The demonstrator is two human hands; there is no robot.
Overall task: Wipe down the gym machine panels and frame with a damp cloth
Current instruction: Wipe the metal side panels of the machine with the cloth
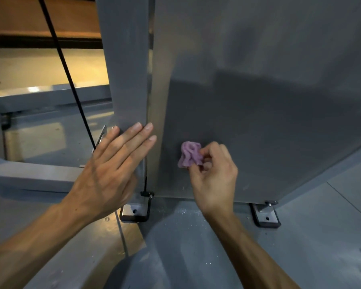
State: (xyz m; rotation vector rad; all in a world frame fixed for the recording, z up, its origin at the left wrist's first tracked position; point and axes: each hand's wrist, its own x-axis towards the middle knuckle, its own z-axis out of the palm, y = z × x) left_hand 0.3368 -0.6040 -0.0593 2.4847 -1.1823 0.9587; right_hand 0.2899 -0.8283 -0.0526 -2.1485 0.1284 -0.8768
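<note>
A large grey machine panel (269,105) fills the upper right of the head view. A grey upright frame post (125,69) stands just left of it. My right hand (214,174) pinches a small bunched purple cloth (190,154) and holds it against the lower part of the panel. My left hand (115,165) lies flat with straight fingers against the foot of the frame post, fingertips reaching the panel's edge.
A black cable (67,74) runs diagonally down behind my left hand. Two metal floor brackets (134,211) (266,215) anchor the machine to the grey floor (196,247). Another grey frame rail (33,172) lies low at the left.
</note>
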